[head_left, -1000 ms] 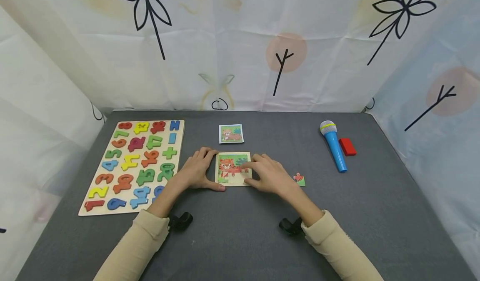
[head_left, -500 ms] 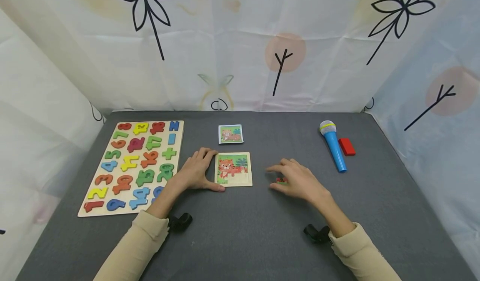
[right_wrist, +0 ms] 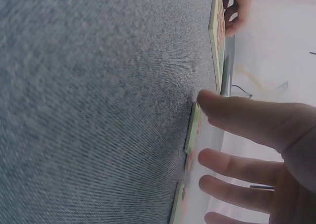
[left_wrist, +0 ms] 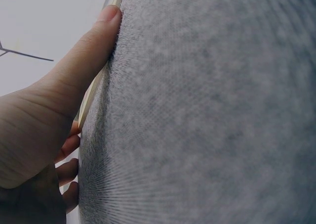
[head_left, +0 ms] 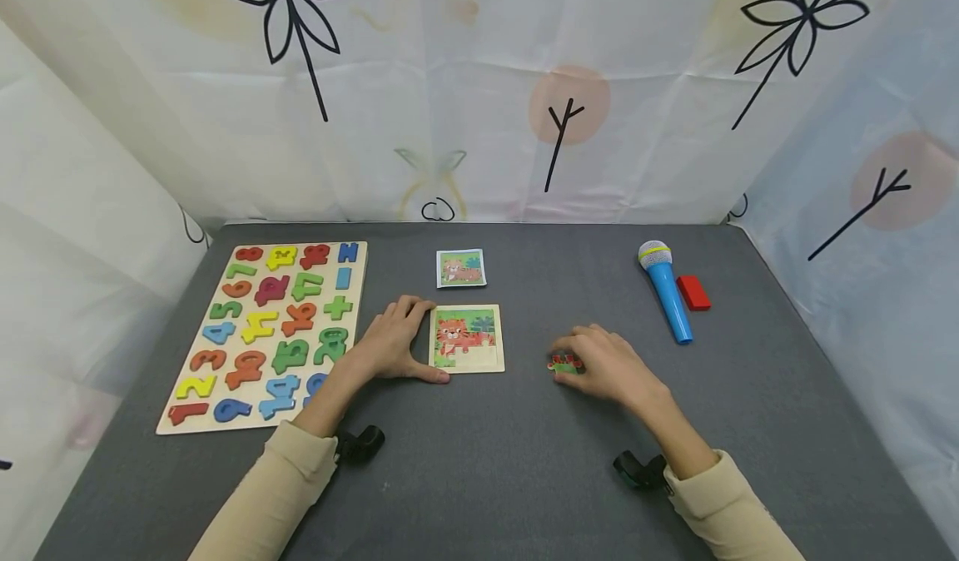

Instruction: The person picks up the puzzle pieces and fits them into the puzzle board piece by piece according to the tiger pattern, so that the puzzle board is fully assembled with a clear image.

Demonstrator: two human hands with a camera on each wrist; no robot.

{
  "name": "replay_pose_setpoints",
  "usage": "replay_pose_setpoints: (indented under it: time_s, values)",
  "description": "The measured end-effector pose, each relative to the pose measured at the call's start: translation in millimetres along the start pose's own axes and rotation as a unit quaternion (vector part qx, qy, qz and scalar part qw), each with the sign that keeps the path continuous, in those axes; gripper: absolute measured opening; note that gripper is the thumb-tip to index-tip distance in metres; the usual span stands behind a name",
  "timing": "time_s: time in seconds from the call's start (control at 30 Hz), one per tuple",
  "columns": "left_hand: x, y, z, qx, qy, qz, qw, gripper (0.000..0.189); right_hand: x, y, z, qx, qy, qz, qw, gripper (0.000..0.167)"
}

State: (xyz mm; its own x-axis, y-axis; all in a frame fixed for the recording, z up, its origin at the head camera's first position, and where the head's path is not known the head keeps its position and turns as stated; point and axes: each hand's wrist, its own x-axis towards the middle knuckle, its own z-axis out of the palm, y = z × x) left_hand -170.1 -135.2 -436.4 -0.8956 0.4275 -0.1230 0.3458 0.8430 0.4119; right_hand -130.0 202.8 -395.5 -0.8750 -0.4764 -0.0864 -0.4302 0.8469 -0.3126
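A wooden jigsaw board [head_left: 468, 363] with a tiger picture lies in the middle of the table, bare wood showing at its lower right. My left hand [head_left: 393, 340] holds its left side, thumb at the near corner and fingers at the far one. In the left wrist view the thumb [left_wrist: 96, 38] lies along the pale board edge. To the right, my right hand [head_left: 603, 364] is over small red and green jigsaw pieces [head_left: 565, 364]. In the right wrist view its thumb tip is right at the edge of one piece [right_wrist: 193, 127], with the other fingers [right_wrist: 237, 164] apart and fairly straight.
A wooden number board [head_left: 225, 336] lies to the left, close to my left forearm. Behind the jigsaw board is a small tiger picture card [head_left: 460, 268]. A blue toy microphone [head_left: 669, 299] and a red block [head_left: 694, 293] lie at the back right.
My right hand has left the jigsaw board and moved right to the loose pieces, its thumb and fingers drawing closer around them. The left hand has stayed at the board.
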Motion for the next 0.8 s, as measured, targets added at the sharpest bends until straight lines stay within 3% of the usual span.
replay_pose_setpoints:
  time_s: [0.8]
  values:
    - [1.1,-1.7,1.2,0.001,0.002,0.001,1.0,0.119,1.3,-1.2,2.0,-0.003,0.011,0.009,0.9999,0.02]
